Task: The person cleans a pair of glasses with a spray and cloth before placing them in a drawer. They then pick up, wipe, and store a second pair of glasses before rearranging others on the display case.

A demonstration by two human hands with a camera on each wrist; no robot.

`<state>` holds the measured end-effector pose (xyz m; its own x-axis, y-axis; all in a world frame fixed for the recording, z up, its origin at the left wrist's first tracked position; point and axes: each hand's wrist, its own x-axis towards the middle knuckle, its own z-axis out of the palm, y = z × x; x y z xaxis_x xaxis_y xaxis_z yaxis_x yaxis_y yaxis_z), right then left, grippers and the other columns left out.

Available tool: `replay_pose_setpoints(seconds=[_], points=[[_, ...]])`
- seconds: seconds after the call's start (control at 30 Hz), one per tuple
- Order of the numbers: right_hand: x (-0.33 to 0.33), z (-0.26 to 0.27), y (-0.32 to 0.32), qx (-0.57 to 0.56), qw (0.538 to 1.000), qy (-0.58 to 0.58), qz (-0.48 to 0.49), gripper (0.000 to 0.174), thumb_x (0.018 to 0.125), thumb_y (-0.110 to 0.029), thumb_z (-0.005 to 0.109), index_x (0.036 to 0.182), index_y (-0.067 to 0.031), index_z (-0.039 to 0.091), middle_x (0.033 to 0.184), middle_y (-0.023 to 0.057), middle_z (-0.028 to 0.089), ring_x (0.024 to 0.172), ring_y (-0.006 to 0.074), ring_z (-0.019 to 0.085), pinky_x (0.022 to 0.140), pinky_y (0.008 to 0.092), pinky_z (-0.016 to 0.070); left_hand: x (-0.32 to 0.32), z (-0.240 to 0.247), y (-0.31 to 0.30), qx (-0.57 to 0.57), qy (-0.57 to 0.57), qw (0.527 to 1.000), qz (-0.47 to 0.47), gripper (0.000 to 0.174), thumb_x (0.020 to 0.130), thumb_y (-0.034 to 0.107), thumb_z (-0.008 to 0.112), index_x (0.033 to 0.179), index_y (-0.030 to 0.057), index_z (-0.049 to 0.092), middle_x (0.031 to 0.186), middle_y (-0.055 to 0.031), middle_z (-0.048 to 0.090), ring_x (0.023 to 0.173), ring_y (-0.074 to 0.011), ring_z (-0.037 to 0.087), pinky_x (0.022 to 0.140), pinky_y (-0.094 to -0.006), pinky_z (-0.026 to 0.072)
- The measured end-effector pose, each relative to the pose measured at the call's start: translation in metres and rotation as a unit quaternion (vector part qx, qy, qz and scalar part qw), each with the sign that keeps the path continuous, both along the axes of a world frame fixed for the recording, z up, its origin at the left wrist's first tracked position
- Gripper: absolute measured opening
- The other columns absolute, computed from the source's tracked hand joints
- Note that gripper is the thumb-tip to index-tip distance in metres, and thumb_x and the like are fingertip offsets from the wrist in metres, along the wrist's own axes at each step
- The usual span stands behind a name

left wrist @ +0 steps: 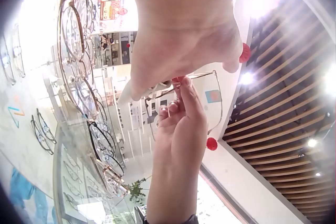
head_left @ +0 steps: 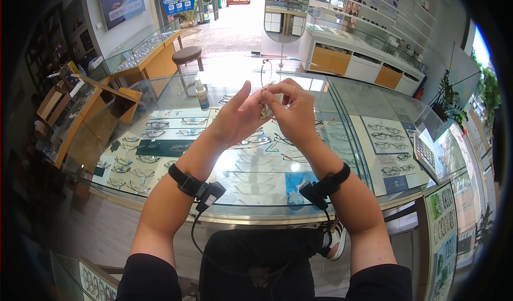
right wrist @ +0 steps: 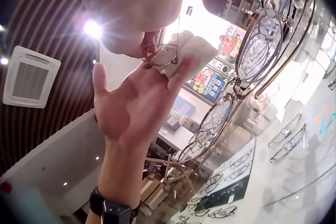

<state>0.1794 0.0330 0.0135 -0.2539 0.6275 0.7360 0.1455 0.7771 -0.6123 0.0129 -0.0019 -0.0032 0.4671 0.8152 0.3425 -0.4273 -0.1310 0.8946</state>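
Note:
My right hand [head_left: 294, 111] pinches a pair of thin-rimmed eyeglasses [head_left: 266, 72] between thumb and curled fingers, above the glass counter. One lens stands up over the fingertips and a slender temple reaches to the right. Beside it, my left hand [head_left: 238, 116] has its palm turned toward the right hand and its thumb straight and apart. A pale cloth [right wrist: 197, 53] lies against the left fingers, behind the lens in the right wrist view. The left wrist view shows the right fingertips [left wrist: 182, 82] meeting the left hand, whose own fingertips are partly hidden.
Under both hands is a glass display counter [head_left: 243, 165] with many eyeglasses inside and on top. A spray bottle [head_left: 202, 95] stands left of the hands. To the right are a calculator [head_left: 425, 154] and a plant [head_left: 449, 98]; a stool [head_left: 187, 56] stands beyond.

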Motion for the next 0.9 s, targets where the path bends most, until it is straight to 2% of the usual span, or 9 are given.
replay_pose_setpoints(seconds=[0.17,0.33,0.43,0.63,0.87,0.9], points=[[0.001,0.0,0.001,0.008,1.0,-0.01,-0.016,0.015,0.089,-0.018,0.074,0.09,-0.0041,0.077,0.086,0.0072,0.067,0.073,0.0199,0.056,0.066,0.0335,0.0451,0.005,0.005,-0.006,-0.003,0.004,1.0,0.0,0.097,0.1,0.079,0.029,0.161,0.003,0.027,0.157,-0.0079,0.04,0.148,-0.0166,0.034,0.126,-0.0391,0.0207],[0.002,-0.003,0.007,0.008,0.999,0.014,-0.041,0.015,0.089,-0.017,0.072,0.09,-0.0024,0.077,0.087,0.0074,0.067,0.076,0.0219,0.059,0.067,0.0354,0.0462,0.01,0.003,-0.007,-0.002,0.017,1.0,-0.017,0.103,0.099,0.08,0.027,0.166,0.0033,0.01,0.165,-0.008,0.03,0.154,-0.0177,0.027,0.13,-0.0383,0.0133],[0.004,-0.001,0.009,0.008,0.998,0.007,-0.056,0.016,0.089,-0.017,0.072,0.09,-0.0015,0.077,0.087,0.0075,0.068,0.076,0.0219,0.059,0.067,0.0353,0.0463,0.008,0.001,-0.004,-0.002,0.027,0.999,-0.042,0.106,0.098,0.081,0.027,0.166,0.0033,0.005,0.166,-0.0098,0.027,0.155,-0.0192,0.024,0.131,-0.0366,0.0114],[0.008,-0.003,0.019,0.001,0.996,0.016,-0.088,0.016,0.089,-0.017,0.073,0.089,-0.0013,0.076,0.086,0.0075,0.068,0.069,0.0203,0.057,0.065,0.0345,0.0459,0.01,0.003,-0.008,-0.01,0.042,0.997,-0.057,0.111,0.095,0.084,0.028,0.166,0.0025,0.0,0.169,-0.0135,0.021,0.157,-0.022,0.022,0.131,-0.0361,0.0118],[0.011,-0.002,0.022,0.002,0.994,0.031,-0.105,0.016,0.089,-0.016,0.073,0.089,-0.0009,0.075,0.087,0.0074,0.069,0.068,0.0195,0.057,0.065,0.0339,0.0458,0.006,-0.002,-0.004,-0.024,0.033,0.996,-0.073,0.109,0.097,0.082,0.029,0.165,0.0015,0.0,0.169,-0.0138,0.022,0.157,-0.0214,0.022,0.131,-0.0367,0.0138],[0.011,-0.004,0.023,0.011,0.994,0.031,-0.107,0.017,0.09,-0.018,0.074,0.092,-0.0017,0.076,0.088,0.0047,0.069,0.068,0.0149,0.053,0.064,0.0304,0.0438,0.006,-0.002,-0.004,-0.021,0.036,0.997,-0.072,0.108,0.098,0.081,0.028,0.165,0.0011,0.0,0.169,-0.0137,0.022,0.157,-0.0212,0.022,0.13,-0.0367,0.0143]])
